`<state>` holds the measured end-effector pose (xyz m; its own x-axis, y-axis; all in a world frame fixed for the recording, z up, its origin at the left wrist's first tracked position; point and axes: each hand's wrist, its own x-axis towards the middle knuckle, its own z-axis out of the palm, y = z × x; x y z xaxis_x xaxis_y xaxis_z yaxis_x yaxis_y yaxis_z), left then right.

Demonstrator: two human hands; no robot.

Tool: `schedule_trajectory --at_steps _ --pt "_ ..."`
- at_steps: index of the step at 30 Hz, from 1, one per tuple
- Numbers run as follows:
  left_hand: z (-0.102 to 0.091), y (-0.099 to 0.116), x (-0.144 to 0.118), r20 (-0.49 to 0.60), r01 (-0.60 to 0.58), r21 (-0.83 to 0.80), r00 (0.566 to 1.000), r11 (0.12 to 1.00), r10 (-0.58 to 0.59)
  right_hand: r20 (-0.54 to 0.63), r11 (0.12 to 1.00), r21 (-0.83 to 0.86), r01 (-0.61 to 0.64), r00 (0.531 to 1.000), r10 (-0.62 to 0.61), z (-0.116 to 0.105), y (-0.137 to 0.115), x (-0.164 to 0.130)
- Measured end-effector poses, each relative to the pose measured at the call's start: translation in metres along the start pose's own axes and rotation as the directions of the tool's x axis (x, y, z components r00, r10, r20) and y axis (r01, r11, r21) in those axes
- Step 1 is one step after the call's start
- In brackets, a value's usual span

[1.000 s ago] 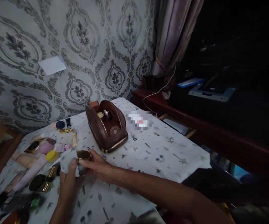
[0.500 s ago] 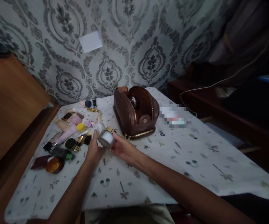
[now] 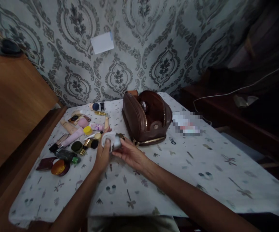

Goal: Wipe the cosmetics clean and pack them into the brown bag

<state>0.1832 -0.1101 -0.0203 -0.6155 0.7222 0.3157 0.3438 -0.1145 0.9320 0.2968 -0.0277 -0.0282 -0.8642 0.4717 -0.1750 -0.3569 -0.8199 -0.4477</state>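
Observation:
My left hand (image 3: 103, 154) is closed on a crumpled white cloth (image 3: 108, 138) and presses it against the side of a small grey-white jar (image 3: 117, 142). From the other side my right hand (image 3: 133, 156) grips that jar, its fingers around the dark gold end. Both hands are just above the table, in front of an unzipped brown leather cosmetic bag (image 3: 144, 127). Inside the bag a small bottle (image 3: 144, 106) with a shiny cap shows. Left of my hands lie a yellow-lidded jar (image 3: 88, 130), a pink tube (image 3: 73, 137) and a dark green bottle (image 3: 66, 155).
More cosmetics spread over the left of the patterned tablecloth (image 3: 134, 193), among them an amber-lidded jar (image 3: 59, 167) and a pink sponge (image 3: 83, 122). A blurred-out packet (image 3: 186, 124) lies right of the bag. A wooden cabinet (image 3: 15, 93) borders the left; a white cable (image 3: 224, 95) runs at right.
The jar has turned in my hands, its broad pale end no longer facing me. The white cloth now covers more of its left side. The whole view has shifted slightly.

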Motion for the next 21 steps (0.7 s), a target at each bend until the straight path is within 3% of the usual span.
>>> schedule_trajectory --at_steps 2,4,9,12,16,21 --pt "-0.001 0.004 0.000 0.072 -0.167 0.059 0.984 0.984 0.163 -0.009 1.000 0.015 0.009 1.000 -0.008 -0.001 0.001 0.001" --pt "-0.003 0.006 0.000 0.128 -0.255 0.110 0.962 0.961 0.241 -0.017 0.999 0.052 0.007 1.000 -0.006 -0.002 0.001 0.002" --pt "-0.009 0.007 -0.001 0.299 -0.380 0.101 0.893 0.919 0.337 -0.023 0.986 0.137 -0.095 0.995 0.099 -0.002 -0.002 0.006" --pt "-0.010 0.008 -0.001 0.332 -0.404 0.096 0.875 0.910 0.354 -0.050 0.975 0.137 -0.174 0.982 0.182 -0.003 -0.002 0.007" --pt "-0.008 0.009 -0.001 0.269 -0.348 0.081 0.910 0.934 0.315 -0.110 0.960 0.091 -0.264 0.956 0.273 -0.001 -0.001 0.006" --pt "-0.003 -0.002 -0.001 0.142 -0.069 -0.060 0.987 0.996 0.077 -0.085 0.960 0.066 -0.271 0.958 0.276 0.005 -0.002 0.001"
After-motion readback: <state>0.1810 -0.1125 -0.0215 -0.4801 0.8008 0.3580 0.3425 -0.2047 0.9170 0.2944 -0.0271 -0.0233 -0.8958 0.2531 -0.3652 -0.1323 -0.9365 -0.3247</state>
